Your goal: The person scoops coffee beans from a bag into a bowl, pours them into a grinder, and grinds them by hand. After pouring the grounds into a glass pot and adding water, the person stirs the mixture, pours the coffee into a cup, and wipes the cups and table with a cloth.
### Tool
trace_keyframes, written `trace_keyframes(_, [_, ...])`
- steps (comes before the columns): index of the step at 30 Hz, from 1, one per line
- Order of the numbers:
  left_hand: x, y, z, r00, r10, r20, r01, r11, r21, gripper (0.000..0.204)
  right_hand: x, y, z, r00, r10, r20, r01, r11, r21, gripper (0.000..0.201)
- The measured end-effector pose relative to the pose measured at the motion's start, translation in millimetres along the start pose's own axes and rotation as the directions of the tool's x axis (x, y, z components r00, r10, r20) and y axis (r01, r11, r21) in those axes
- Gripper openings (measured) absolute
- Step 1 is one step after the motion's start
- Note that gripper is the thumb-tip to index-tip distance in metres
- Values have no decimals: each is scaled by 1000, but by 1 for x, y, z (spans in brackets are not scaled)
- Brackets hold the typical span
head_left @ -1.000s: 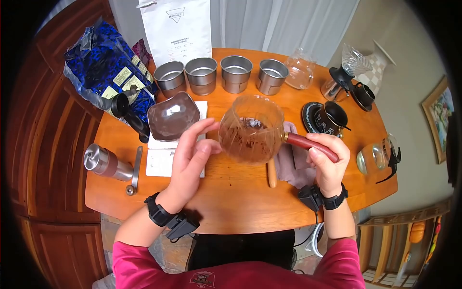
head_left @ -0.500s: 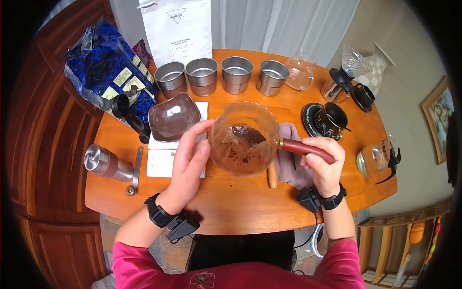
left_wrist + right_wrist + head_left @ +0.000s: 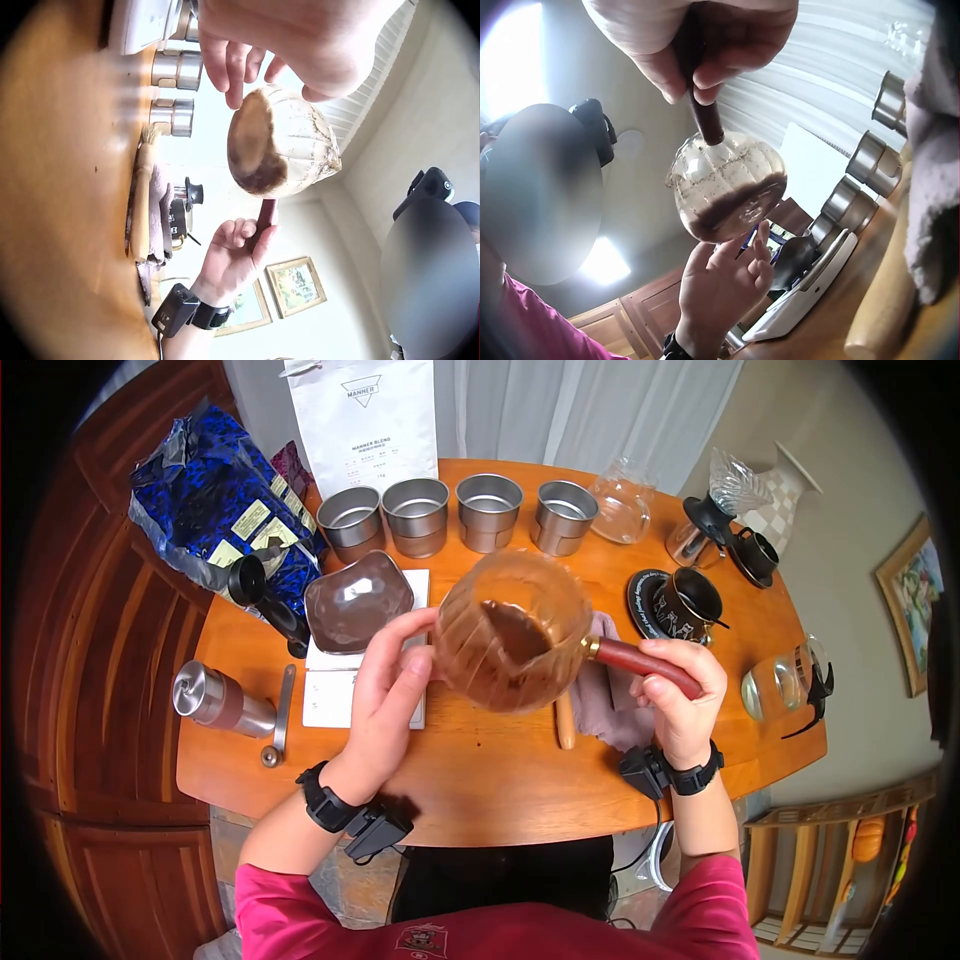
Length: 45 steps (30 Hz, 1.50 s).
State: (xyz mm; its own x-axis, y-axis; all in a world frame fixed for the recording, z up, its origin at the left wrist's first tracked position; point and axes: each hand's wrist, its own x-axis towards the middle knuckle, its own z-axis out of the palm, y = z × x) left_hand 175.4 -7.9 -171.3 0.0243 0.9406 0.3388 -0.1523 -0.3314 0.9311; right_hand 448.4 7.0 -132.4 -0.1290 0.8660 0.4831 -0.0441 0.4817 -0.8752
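Observation:
A ribbed glass pot (image 3: 515,650) with a red-brown wooden side handle (image 3: 650,663) is held tilted above the table. Dark brown contents lie low inside it, and brown specks cling to the glass wall (image 3: 727,169). My right hand (image 3: 688,695) grips the handle, fingers and thumb wrapped round its end. On the pot's other side is my left hand (image 3: 380,695), fingers loosely spread and fingertips right at the glass. In the left wrist view the pot (image 3: 300,142) hangs just below those fingers.
Several metal cups (image 3: 490,515) line the back. A brown dish (image 3: 360,605) sits on a white scale (image 3: 335,700) at left, near a hand grinder (image 3: 225,698). Right of the pot are a wooden-handled brush (image 3: 566,722), a mauve cloth (image 3: 615,715), a black cup (image 3: 692,600) and a glass jug (image 3: 772,688).
The pot dipped toward me and left, then rose slightly to the right, its tilt changing and the brown contents shifting inside. My left fingers stay close by the glass; my right keeps the handle.

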Motion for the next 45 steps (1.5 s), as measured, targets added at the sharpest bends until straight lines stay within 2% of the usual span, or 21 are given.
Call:
trace_keyframes(2, [0,7,4,999,-25,34,28,995,-92,38,0,0,-6,1000,20,-22,-19,999,42,26])
trace_keyframes(6, [0,4,3,1000,3,22,-2,1000,-24,38,0,-1,-5,999,21,40,-23,999,26,26])
trace_keyframes(8, [1,-5,-3,999,44,12,-45,996,71,38,-1,3,-5,998,-32,45,33,999,-27,26])
trace_keyframes(10, [0,-1,1,1000,4,2,-4,1000,-30,39,-1,6,-5,995,-91,29,94,992,-88,26])
trace_keyframes(14, [1,4,1,996,-13,87,22,995,-102,44,-1,-2,-7,997,19,-70,-17,999,35,28])
trace_keyframes(18, [1,4,4,988,85,126,-65,985,-160,60,-2,4,-6,999,-1,42,2,1000,-9,27])
trace_keyframes(20, [3,7,8,982,153,108,-133,977,-168,68,-3,5,-4,1000,4,14,-3,999,-50,27])
trace_keyframes(23, [5,12,9,997,12,71,1,983,-184,69,-4,5,-1,1000,8,-10,-9,994,-105,27])
trace_keyframes(26, [0,7,4,980,-144,134,168,967,-190,65,-5,2,-4,1000,9,20,-6,992,-124,27])
trace_keyframes(27, [-2,5,3,979,-132,152,163,963,-212,63,-5,4,-7,999,8,45,-3,993,-115,27])
trace_keyframes(30, [-2,8,5,992,12,123,16,974,-227,62,-4,10,-9,999,0,50,4,997,-83,27])
trace_keyframes(31, [0,10,6,991,91,101,-74,985,-154,64,-4,12,-6,999,-3,43,6,998,-69,27])
trace_keyframes(34, [4,17,13,996,55,71,-44,987,-154,66,-4,3,3,997,-72,-2,70,973,-219,27])
trace_keyframes(37, [0,11,7,991,-41,124,60,986,-153,65,-4,-5,3,972,-208,106,233,902,-363,27])
trace_keyframes(39, [-3,11,2,982,-68,175,93,986,-141,66,-3,-3,1,977,-167,130,199,937,-287,27])
trace_keyframes(42, [-2,9,5,982,139,128,-128,987,-94,67,-4,6,-1,990,-92,103,111,973,-203,27])
trace_keyframes(43, [0,10,9,981,169,96,-160,983,-89,66,-4,8,0,994,-63,87,77,981,-176,27])
trace_keyframes(45, [3,12,9,990,98,98,-88,991,-103,66,-3,4,7,999,-48,17,50,982,-181,28])
